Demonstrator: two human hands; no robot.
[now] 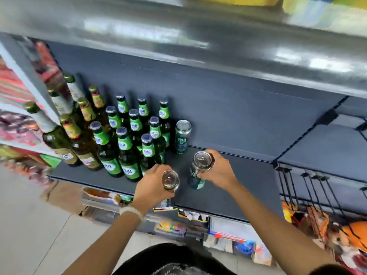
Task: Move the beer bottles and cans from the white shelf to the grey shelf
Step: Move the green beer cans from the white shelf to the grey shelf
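Grey shelf [228, 124] — stock in place: a cluster of green-labelled beer bottles [127, 139] at the left, brown bottles with gold-foil necks [79, 124] further left, one green can [182, 136] standing just right of the bottles.

Left hand [153, 185] — grip wrapped round a can [170, 180], held upright over the shelf's front edge, seemingly not yet set down.

Right hand [218, 171] — grip curled round a second can [199, 169], its base on or just above the shelf; contact cannot be told.

Step in hand, as judged: setting both cans beside the standing one. Best done by lowering each straight down, base flat, near the single can yet clear of the bottle row, and letting go only once it sits steady.

Writing: white lettering on the green can and bottle labels — too blurred to read; no brand legible.

White shelf: not identifiable in view.
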